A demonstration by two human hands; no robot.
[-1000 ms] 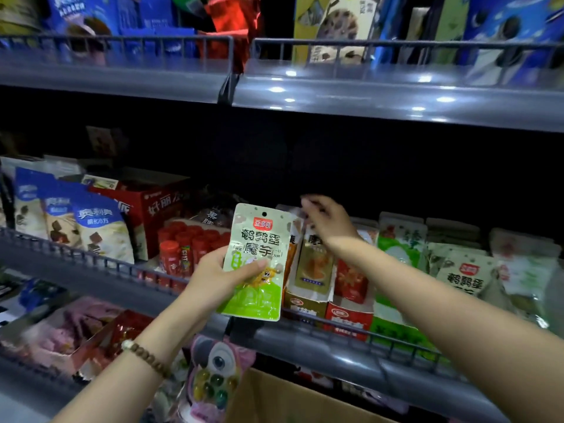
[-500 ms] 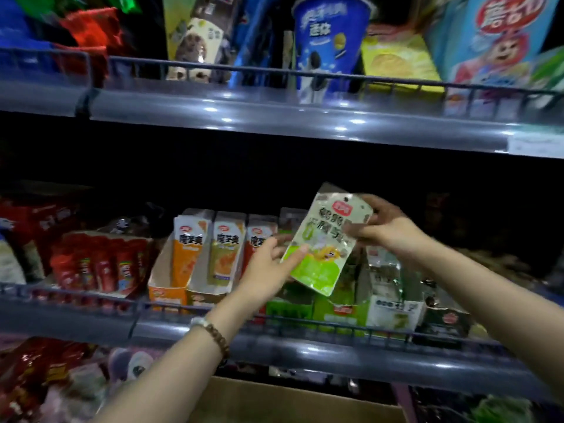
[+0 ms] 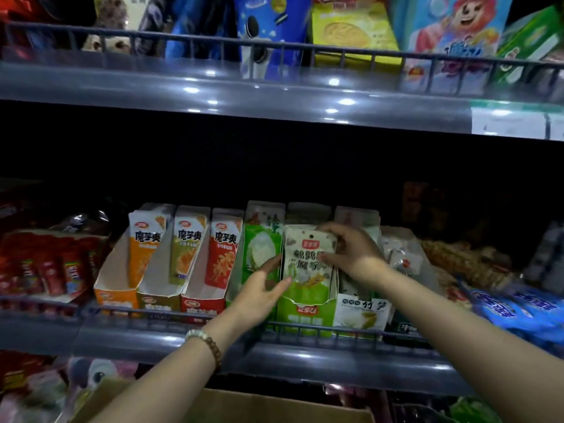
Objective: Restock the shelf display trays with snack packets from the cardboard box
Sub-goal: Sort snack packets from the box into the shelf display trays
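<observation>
As left hand point(image 3: 259, 297) and right hand point(image 3: 354, 254) hold one packet point(image 3: 308, 273), six trays point(image 3: 113, 276) stand.

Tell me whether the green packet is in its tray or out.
In and upright: the packet has its lower edge behind the tray front; left hand and right hand hold it.

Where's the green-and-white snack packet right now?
Head view, centre: green-and-white snack packet stands in the green cardboard display tray, pinched by left hand and right hand.
</observation>
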